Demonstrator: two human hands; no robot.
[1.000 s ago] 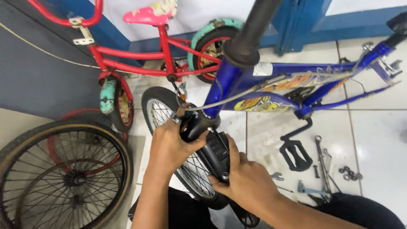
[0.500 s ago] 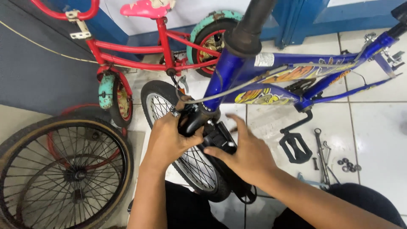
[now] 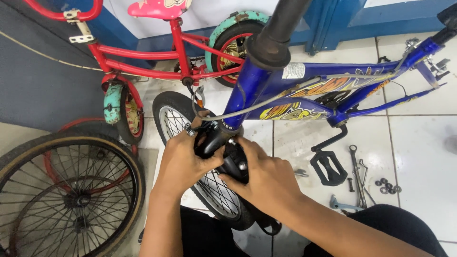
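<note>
While both hands close around the black fork crown (image 3: 220, 143) at the front of the blue bicycle (image 3: 304, 90), the left hand (image 3: 183, 159) wraps it from the left side, fingers curled over the top and thumb pressed against the black part. The right hand (image 3: 264, 178) grips from the right and below, its fingers folded around the black bracket (image 3: 236, 164) just above the front wheel (image 3: 195, 157), where a small silver bolt head shows between the fingers. A grey brake cable (image 3: 266, 102) runs from beside the left hand up along the blue frame. Directly above the hands rises the dark head tube and stem (image 3: 276, 33), close to the camera. The front wheel, with its black tyre and silver spokes, passes beneath both hands and between the person's knees.

To the right, on the white tiled floor (image 3: 419, 143), a black pedal (image 3: 327, 167) hangs on its crank, and just beside it lie spanners (image 3: 357, 173), a few small nuts and washers (image 3: 386, 184) and another wrench (image 3: 343, 205). Behind the blue bicycle stands a red child's bicycle (image 3: 157, 57) with teal mudguards and a pink saddle. At the far left, loose spoked wheels (image 3: 66, 190) lie stacked on the floor against a grey wall.
</note>
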